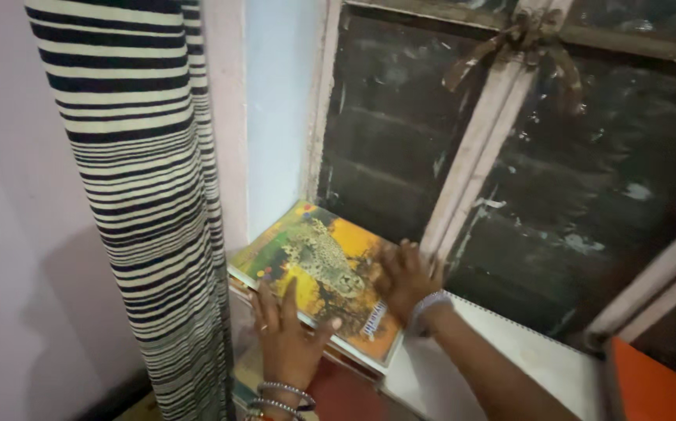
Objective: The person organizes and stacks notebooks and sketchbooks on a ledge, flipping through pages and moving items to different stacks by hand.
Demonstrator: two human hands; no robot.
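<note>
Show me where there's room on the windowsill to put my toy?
The white sill is bare right of the right hand, below the dark window. The left corner is crowded: the yellow book fills it, under both hands, left hand beside the striped curtain.

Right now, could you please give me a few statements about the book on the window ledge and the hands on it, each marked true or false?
1. Both hands rest on the book. True: the left hand is at its near edge and the right hand is on its right side.
2. The book's cover is plain blue. False: it is yellow and orange with a spotted big cat.
3. A black-and-white striped curtain hangs left of the book. True.
4. The book stands upright against the window. False: it lies flat on the ledge.
5. The wrists are bare. False: both wear bangles.
</note>
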